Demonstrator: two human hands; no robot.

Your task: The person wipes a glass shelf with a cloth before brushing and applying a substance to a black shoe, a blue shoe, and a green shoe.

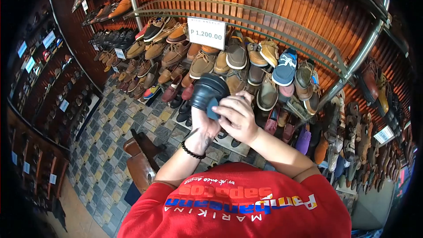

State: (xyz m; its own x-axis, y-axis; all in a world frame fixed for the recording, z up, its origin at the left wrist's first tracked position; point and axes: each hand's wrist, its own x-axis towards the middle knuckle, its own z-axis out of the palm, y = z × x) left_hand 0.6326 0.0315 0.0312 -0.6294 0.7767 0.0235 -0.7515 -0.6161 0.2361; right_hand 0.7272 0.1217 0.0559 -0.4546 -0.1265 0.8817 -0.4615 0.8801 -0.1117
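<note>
In front of my chest I hold up a black shoe [210, 89], its rounded toe end pointing away from me. My left hand [204, 124] supports it from below and behind, the fingers hidden by the shoe. My right hand [235, 113] is curled at the shoe's right side, pressing a small blue-grey piece [213, 108], perhaps cloth, against it. A dark bead bracelet [192, 151] circles my left wrist.
Shelves of many shoes [238, 55] stand ahead, with a price sign [206, 34] and a metal rail [365, 44]. A brown leather-topped stool or seat [140, 169] is on the tiled floor [105, 150] at left. More shoe racks [39, 70] line the far left.
</note>
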